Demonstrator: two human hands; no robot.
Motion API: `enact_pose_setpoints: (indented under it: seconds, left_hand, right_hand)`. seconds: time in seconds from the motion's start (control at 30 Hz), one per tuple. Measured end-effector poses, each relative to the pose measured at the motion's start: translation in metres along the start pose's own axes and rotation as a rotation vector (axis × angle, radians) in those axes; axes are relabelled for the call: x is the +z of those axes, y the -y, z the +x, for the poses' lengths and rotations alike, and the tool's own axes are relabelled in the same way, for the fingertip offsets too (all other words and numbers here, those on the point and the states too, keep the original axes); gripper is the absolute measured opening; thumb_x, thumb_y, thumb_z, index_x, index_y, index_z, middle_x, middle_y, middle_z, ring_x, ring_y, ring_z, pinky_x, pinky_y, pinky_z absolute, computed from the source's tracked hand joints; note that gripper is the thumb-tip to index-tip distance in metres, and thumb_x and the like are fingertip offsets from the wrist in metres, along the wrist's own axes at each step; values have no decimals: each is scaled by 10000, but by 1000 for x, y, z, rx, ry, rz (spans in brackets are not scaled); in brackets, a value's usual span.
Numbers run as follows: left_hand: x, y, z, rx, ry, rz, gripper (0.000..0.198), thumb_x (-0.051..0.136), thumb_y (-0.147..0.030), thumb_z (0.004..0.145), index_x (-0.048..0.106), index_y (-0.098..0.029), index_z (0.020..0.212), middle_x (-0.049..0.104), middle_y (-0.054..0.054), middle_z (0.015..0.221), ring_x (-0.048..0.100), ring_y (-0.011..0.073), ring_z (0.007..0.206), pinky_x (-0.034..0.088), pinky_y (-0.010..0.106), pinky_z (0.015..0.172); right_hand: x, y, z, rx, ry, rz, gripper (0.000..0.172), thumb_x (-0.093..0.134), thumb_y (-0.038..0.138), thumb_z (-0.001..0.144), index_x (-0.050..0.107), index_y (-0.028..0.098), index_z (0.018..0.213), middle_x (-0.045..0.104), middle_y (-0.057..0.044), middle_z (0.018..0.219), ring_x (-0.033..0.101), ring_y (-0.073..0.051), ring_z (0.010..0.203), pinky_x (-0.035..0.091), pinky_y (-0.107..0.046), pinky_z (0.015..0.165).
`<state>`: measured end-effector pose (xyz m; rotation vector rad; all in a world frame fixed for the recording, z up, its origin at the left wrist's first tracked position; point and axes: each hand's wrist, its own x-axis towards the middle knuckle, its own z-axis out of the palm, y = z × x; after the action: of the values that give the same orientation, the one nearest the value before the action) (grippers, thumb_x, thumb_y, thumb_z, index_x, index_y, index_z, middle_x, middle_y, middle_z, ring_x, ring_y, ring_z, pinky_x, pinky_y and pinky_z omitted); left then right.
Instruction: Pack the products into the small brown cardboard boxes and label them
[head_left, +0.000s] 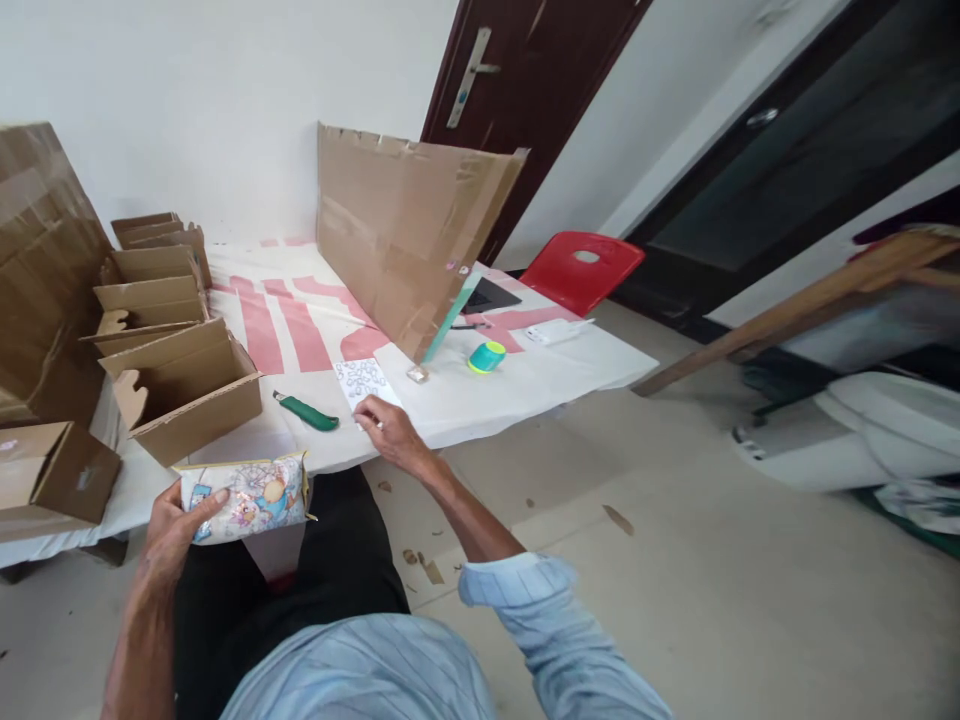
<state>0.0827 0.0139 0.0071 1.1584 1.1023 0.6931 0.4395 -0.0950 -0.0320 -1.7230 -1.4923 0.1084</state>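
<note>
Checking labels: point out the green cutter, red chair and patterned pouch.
Patterned pouch (pixel 255 503): head view, middle of the printed side.
Green cutter (pixel 310 412): head view, middle of the handle.
Red chair (pixel 576 282): head view, backrest below the hole.

Right of the right grip (pixel 391 432) the table (pixel 472 402) is open; ahead, the upright cardboard panel (pixel 409 240) blocks.

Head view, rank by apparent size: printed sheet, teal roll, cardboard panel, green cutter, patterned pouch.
1. Cardboard panel
2. Patterned pouch
3. Printed sheet, partly covered
Smallest: green cutter and teal roll, too close to rank.
</note>
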Motion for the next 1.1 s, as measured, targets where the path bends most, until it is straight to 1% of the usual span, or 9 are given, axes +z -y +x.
enact_pose_setpoints:
  seconds: [0.07, 0.17, 0.23, 0.33, 0.5, 0.67, 0.8, 0.93, 1.1]
  left_hand:
    - [2, -1, 1, -11, 4, 10, 713, 1066, -540, 413, 764, -142, 921, 842, 104, 860, 789, 286, 697, 632, 343, 641]
    - [5, -1, 5, -22, 17, 33, 719, 1065, -544, 422, 772, -140, 941, 846, 107, 876, 794, 290, 703, 641, 352, 652]
    - [6, 0, 7, -26, 16, 45, 706, 1064, -551, 425, 771, -145, 923, 843, 102, 861, 792, 291, 696, 642, 355, 646]
    - [5, 3, 12, -28, 9, 50, 693, 1072, -538, 426, 777, -144, 913, 843, 98, 856, 789, 282, 696, 640, 341, 647]
    - [-2, 10, 18, -31, 5, 42, 660, 1084, -480, 454, 787, -141, 937, 851, 93, 881, 787, 257, 709, 636, 305, 653]
    - [0, 10, 18, -21, 8, 27, 675, 1099, -387, 384, 784, -136, 926, 844, 82, 864, 775, 258, 700, 626, 305, 639]
    - [-1, 9, 17, -21, 0, 21, 668, 1100, -395, 373, 777, -143, 901, 832, 64, 820, 768, 248, 678, 616, 292, 622]
    - [-6, 12, 17, -32, -3, 22, 664, 1099, -375, 383, 777, -143, 915, 837, 66, 829, 770, 244, 676, 620, 285, 616]
    - [-6, 14, 18, -39, -12, 6, 661, 1097, -362, 375, 782, -136, 912, 843, 79, 847, 775, 246, 676, 627, 285, 611]
  right_hand:
    - [-16, -34, 8, 125, 3, -128, 160, 544, 245, 976, 689, 220, 911, 753, -42, 903, 665, -192, 813, 514, -298, 779]
    - [-31, -73, 23, 228, 9, -232, 166, 549, 218, 956, 704, 201, 898, 774, -78, 930, 674, -215, 856, 503, -310, 801]
    - [-34, -91, 34, 259, 26, -264, 172, 553, 200, 954, 716, 186, 900, 783, -98, 951, 675, -223, 878, 492, -314, 819]
    - [-34, -108, 47, 293, 80, -310, 174, 566, 169, 956, 735, 174, 912, 798, -107, 987, 675, -218, 910, 469, -302, 841]
    - [-28, -123, 54, 317, 172, -368, 179, 585, 145, 968, 762, 161, 943, 810, -113, 1023, 673, -215, 951, 436, -290, 844]
    - [-24, -130, 54, 318, 205, -406, 199, 578, 155, 987, 777, 158, 993, 817, -120, 1080, 683, -224, 987, 430, -299, 862]
    - [-20, -135, 55, 305, 202, -418, 195, 580, 161, 992, 775, 154, 990, 819, -124, 1093, 684, -221, 987, 429, -299, 855]
    - [-17, -142, 55, 288, 180, -423, 166, 598, 171, 974, 764, 174, 962, 815, -97, 1038, 678, -219, 960, 430, -294, 833]
    - [-13, -149, 53, 266, 115, -435, 163, 619, 197, 958, 733, 206, 1074, 789, -56, 950, 654, -226, 911, 416, -294, 793]
